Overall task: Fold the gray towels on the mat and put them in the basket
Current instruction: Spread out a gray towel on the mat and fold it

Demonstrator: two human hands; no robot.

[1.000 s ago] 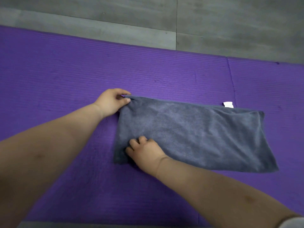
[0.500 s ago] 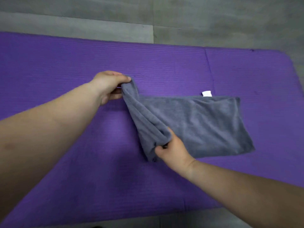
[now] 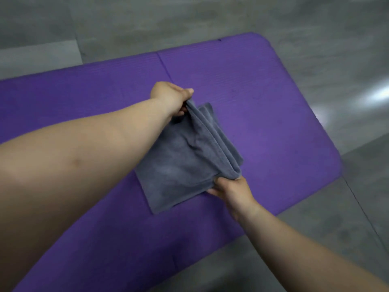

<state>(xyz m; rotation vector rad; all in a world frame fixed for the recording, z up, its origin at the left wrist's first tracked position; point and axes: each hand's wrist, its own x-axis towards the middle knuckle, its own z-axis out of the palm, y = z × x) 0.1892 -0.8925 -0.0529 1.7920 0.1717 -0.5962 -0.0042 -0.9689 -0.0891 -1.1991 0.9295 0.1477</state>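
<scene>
Gray terry towel [image 3: 185,163] lies on the purple mat [image 3: 263,91], toward the mat's right end and on the near side of its rounded far corner. One second earlier the towel was a long strip spread left to right, with both hands at its left end. That end has since been lifted and carried across onto the right end, so the strip is now halved into a thicker, near-square packet. The left hand [image 3: 170,98] has its grip closed in a pinch on the far corner of the carried edge. The right hand [image 3: 231,188] has its grip closed on the near corner of the same edge. This edge is slightly raised, so the fold is judged not yet laid flat or smoothed. The former left-to-right long axis is gone. The held edge, with stacked layers visible along it, runs diagonally from far left to near right. No basket is in view, so placement remains outstanding.
</scene>
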